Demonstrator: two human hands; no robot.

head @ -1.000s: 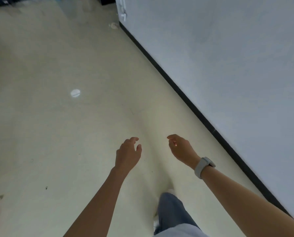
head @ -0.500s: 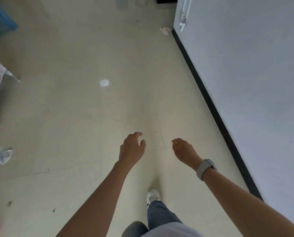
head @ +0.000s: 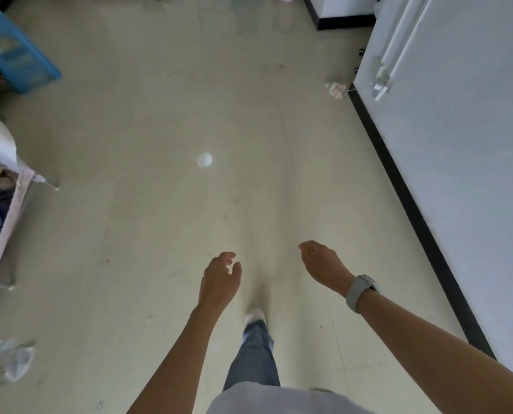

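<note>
As more of the blue crate (head: 22, 64) shows, left grip (head: 219, 279) and right grip (head: 324, 267) hang loose — empty.

Left hand (head: 219, 279), right hand (head: 324, 268), pale floor (head: 147, 222)

blue crate (head: 19, 61) far left, crumpled cloth (head: 10, 363) on floor (head: 129, 249), black skirting (head: 413, 210) along white wall (head: 473, 174)

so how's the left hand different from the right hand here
The right hand wears a pale watch at its wrist; the left hand has a bare wrist. The right hand hangs nearer the white wall, the left hand nearer the white shoe. Both hold nothing, fingers loosely curled, over the floor.
</note>
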